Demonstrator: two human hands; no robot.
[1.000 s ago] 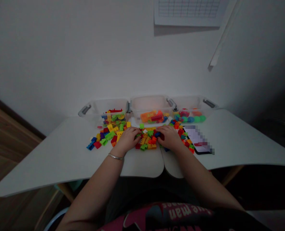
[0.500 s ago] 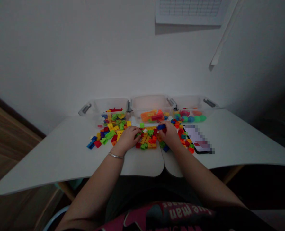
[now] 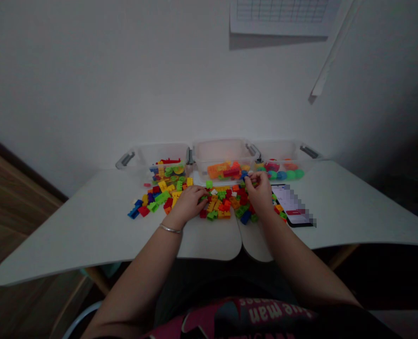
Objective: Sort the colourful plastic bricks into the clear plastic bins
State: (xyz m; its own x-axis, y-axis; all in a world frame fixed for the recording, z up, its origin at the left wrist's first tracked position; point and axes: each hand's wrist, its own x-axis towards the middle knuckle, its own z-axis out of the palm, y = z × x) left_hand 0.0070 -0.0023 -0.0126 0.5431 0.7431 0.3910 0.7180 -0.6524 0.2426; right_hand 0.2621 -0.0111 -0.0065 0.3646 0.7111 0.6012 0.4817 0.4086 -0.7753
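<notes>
My left hand (image 3: pixel 190 203), with a silver bangle on the wrist, rests on the left side of a loose pile of toy building bricks (image 3: pixel 216 205). Its fingers are slightly bent and lie over the bricks; what is under them is hidden. My right hand (image 3: pixel 260 192) is above the right part of the pile, close to the front of the clear bins. Thumb and fingers are pinched together around a small blue brick (image 3: pixel 244 174), partly hidden at the fingertips. A larger blue brick (image 3: pixel 246 217) lies below this hand.
Three clear plastic bins stand along the wall: the left bin (image 3: pixel 143 153) with mixed bricks, the middle bin (image 3: pixel 203 160) with orange and red pieces, the right bin (image 3: pixel 293 148) with round pieces. A phone (image 3: pixel 289 202) lies right of the pile on the white table (image 3: pixel 353 207).
My right hand has moved right and slightly away from me with the blue brick, uncovering red, green and blue bricks in the pile. My left hand has stayed in place.
</notes>
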